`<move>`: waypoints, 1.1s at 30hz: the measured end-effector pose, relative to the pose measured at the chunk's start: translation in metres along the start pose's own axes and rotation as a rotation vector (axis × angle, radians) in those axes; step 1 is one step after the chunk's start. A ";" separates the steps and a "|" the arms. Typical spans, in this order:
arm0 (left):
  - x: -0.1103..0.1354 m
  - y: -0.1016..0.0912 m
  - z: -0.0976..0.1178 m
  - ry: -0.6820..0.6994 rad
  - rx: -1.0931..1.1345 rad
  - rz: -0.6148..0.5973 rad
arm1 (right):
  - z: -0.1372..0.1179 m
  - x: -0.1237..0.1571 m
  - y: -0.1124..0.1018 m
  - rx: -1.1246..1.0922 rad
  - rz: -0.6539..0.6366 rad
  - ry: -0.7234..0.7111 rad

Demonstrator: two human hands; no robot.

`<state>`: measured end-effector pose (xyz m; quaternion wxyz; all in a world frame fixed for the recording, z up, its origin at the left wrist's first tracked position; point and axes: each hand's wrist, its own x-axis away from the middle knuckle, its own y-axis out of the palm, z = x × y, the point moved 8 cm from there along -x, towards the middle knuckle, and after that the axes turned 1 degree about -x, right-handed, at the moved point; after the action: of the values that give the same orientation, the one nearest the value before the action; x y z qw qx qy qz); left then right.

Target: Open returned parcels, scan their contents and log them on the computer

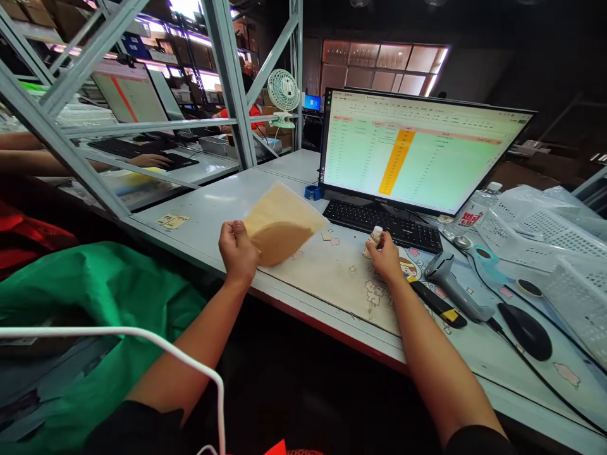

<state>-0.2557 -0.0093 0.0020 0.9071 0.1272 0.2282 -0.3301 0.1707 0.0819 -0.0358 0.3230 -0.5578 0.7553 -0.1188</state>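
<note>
From my station I see the left hand (238,253) closed on one corner of a tan envelope (284,218) above the desk (213,212). To its right, the right hand (386,256) pinches a small white-capped bottle (375,236). The far monitor's spreadsheet (360,148) is too small to read; farther right, a label (470,218) bears red characters.

From here, a white bench (213,212) spans the frame's middle to its lower right. On it lie a patterned mat (332,275), centre to right, pale labels (176,221) at left, and 1 blue roll (312,192) near upper centre.
</note>
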 end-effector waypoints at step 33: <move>0.177 0.096 0.048 0.724 -0.542 -0.856 | -0.066 0.082 0.066 -0.378 -0.813 0.271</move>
<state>-0.0562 -0.0515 -0.0369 0.5593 -0.1064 0.6278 -0.5307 0.0653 0.0174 -0.0506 0.0414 -0.8368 0.5194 -0.1680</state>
